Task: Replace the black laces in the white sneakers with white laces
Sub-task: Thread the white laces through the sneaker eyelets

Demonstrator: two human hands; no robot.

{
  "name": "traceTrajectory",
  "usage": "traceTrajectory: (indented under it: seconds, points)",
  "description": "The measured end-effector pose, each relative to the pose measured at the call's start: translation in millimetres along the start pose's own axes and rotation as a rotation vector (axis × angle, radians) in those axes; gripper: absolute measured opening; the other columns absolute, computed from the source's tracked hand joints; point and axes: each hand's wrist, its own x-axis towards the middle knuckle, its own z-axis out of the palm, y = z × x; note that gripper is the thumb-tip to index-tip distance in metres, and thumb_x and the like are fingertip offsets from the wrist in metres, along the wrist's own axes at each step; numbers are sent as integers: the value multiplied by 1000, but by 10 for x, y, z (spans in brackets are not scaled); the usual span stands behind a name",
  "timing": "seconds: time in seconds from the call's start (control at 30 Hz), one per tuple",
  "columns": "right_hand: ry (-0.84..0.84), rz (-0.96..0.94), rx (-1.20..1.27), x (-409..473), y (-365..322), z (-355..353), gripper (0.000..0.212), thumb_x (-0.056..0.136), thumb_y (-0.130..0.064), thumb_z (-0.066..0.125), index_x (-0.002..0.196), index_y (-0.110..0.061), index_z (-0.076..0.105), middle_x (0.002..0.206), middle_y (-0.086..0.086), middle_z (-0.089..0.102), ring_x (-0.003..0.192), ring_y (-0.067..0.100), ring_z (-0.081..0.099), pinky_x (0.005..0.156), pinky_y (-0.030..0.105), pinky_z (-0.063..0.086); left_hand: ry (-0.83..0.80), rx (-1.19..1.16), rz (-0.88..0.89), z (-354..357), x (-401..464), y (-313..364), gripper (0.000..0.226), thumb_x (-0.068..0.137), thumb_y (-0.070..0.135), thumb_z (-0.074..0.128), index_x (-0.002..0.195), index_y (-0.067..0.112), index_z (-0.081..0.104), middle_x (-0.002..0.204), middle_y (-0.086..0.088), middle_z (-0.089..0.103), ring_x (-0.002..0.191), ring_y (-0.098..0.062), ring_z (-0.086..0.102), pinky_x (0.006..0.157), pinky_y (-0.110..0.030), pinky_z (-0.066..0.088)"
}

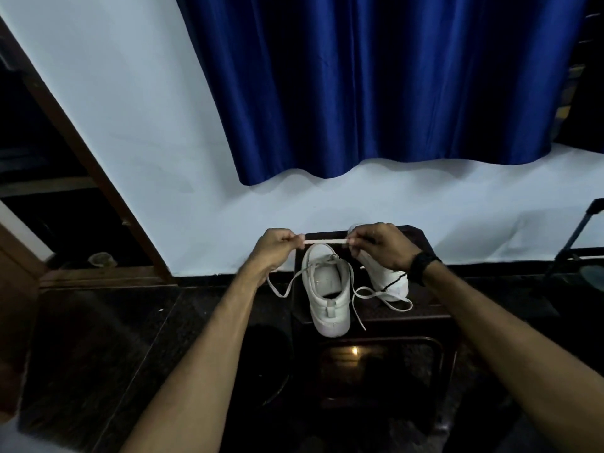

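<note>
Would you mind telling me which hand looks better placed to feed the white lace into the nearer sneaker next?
Probably the left hand: it pinches the white lace almost directly above the nearer sneaker. The right hand pinches the other side, over the farther sneaker.

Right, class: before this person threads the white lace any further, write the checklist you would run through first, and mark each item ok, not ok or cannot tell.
1. Left hand pinches the white lace: ok.
2. Right hand pinches it too, the span between the hands pulled straight: ok.
3. Left sneaker stands upright on the dark stool, opening upward: ok.
4. White lace already passes through that sneaker's eyelets: cannot tell how many.
5. Black lace gone from the right sneaker: not ok, a black strand still lies on it.
6. Loose lace ends free of knots: cannot tell.
</note>
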Motion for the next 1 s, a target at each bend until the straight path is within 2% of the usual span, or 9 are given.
traceTrajectory:
  seconds: [0.07, 0.13, 0.23, 0.33, 0.5, 0.57, 0.67, 0.77, 1.0]
  points:
    - [77, 14, -24, 41, -29, 38, 23, 95, -26, 61, 75, -33, 68, 76, -11, 73, 77, 9, 67, 79, 34, 53, 13, 128, 61, 81, 33, -5, 25, 93, 41, 61, 91, 19, 74, 95, 6, 71, 95, -12, 63, 87, -26, 47]
    - [137, -21, -55, 109, -123, 129, 13, 92, -26, 64, 82, -26, 72, 73, -9, 73, 72, 7, 65, 74, 30, 51, -90, -44, 93, 222, -25, 166, 30, 101, 33, 51, 117, 12, 66, 116, -2, 66, 104, -11, 61, 93, -22, 45]
    - [254, -26, -85, 190, -224, 255, 7, 86, -26, 66, 83, -24, 71, 72, -5, 72, 70, 12, 65, 68, 32, 53, -221, -258, 40, 420, -60, 368, 32, 105, 33, 42, 107, 8, 61, 81, -3, 59, 58, 0, 55, 57, -17, 43]
    - [287, 64, -85, 176, -194, 262, 6, 81, -27, 73, 78, -21, 72, 69, -5, 71, 67, 11, 66, 66, 29, 53, -208, -112, 15, 455, 0, 290, 36, 103, 36, 47, 90, 5, 62, 61, 1, 47, 42, -1, 38, 49, -22, 30]
    - [270, 248, -81, 39, 6, 464, 26, 72, -41, 84, 79, -19, 71, 75, -4, 71, 71, 9, 65, 69, 22, 50, 43, 113, 104, 502, 50, 124, 27, 97, 17, 53, 83, 9, 75, 67, 11, 64, 54, 8, 51, 58, -9, 40]
    - [238, 320, -106, 16, 60, 603, 23, 76, -36, 80, 85, -16, 74, 82, 1, 74, 79, 15, 67, 75, 27, 52, 67, 155, 145, 616, 46, 92, 26, 93, 16, 54, 79, 15, 76, 82, 8, 74, 75, 1, 62, 78, -19, 50]
    - [226, 401, -79, -15, 82, 743, 16, 85, -25, 67, 85, -12, 77, 80, 11, 73, 82, 27, 67, 72, 31, 50, 102, 239, 104, 795, 44, -13, 21, 86, 14, 57, 80, 18, 76, 88, 2, 75, 88, -16, 69, 76, -29, 54]
    - [256, 542, 116, -53, 179, 777, 16, 90, -26, 65, 92, -15, 78, 73, 4, 67, 74, 17, 62, 64, 24, 44, 253, 393, 148, 916, -12, -173, 16, 83, 13, 58, 79, 14, 74, 86, -11, 72, 85, -31, 65, 66, -33, 47]
    - [323, 696, 960, -142, 240, 879, 26, 97, -1, 51, 76, -7, 65, 60, 6, 63, 42, 10, 52, 41, 16, 38, 425, 399, 257, 995, 3, -373, 12, 87, 22, 66, 83, 18, 76, 81, -2, 70, 82, -25, 60, 68, -33, 45]
